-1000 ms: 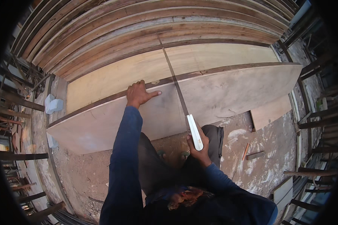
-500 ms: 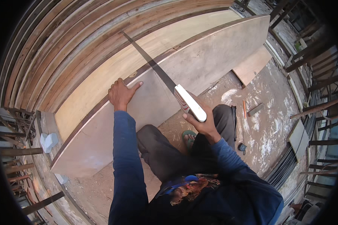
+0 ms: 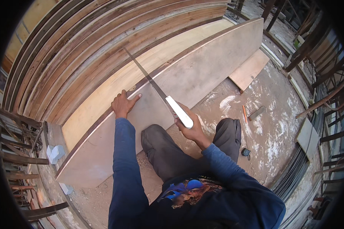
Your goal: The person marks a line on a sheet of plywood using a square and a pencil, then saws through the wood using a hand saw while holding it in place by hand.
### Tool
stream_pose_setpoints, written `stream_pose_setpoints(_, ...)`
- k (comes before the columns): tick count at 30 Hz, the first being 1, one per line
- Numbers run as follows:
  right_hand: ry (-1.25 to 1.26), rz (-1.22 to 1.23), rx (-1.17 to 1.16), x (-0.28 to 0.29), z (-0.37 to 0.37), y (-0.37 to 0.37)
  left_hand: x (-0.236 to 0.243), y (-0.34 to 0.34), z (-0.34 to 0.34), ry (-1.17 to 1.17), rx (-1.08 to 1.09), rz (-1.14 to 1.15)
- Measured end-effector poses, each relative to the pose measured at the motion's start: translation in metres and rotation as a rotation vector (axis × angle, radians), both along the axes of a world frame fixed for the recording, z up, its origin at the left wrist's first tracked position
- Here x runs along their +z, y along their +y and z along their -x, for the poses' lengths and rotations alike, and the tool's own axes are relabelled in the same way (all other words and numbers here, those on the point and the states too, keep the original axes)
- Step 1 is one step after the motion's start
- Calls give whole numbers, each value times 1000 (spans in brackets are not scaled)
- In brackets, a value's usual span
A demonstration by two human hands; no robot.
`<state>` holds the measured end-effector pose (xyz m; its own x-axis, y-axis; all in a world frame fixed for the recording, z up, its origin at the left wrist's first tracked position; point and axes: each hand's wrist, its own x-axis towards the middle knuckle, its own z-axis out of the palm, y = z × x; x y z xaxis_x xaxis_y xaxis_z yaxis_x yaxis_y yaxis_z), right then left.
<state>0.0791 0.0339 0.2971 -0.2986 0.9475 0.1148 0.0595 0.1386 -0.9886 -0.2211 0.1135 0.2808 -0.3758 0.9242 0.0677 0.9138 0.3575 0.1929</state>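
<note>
A long plywood panel (image 3: pixel 210 65) stands on edge in front of me, slanting from lower left to upper right. My left hand (image 3: pixel 122 104) grips its dark top edge, fingers over the far side and thumb stretched along the near face. In my right hand (image 3: pixel 193 129) is a handsaw (image 3: pixel 179 112), held by its white handle. The thin grey blade points away to the upper left and crosses the panel's top edge, right of my left hand. Whether its teeth touch the wood is hard to tell.
Behind the panel lean a pale board (image 3: pixel 90 105) and several stacked wooden-edged panels (image 3: pixel 76 57). On the dusty floor lie a plywood offcut (image 3: pixel 249 70), an orange pencil-like stick (image 3: pixel 244 113), a small wood block (image 3: pixel 257 113) and a tape measure (image 3: pixel 245 152). Metal rods (image 3: pixel 292 177) lie at right.
My right hand and the saw have shifted left and slightly down, with the blade now turned more edge-on. My left hand keeps its hold on the panel. The view has tilted slightly.
</note>
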Motion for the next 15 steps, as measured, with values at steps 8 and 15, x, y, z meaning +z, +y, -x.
stream_pose_setpoints(8, 97, -20, 46, -5, -9, 6, 22, 42, 18, -172, -84, 269)
stream_pose_setpoints(15, 94, -93, 0, -20, -25, -9, 16, 38, 0, -105, -146, 269)
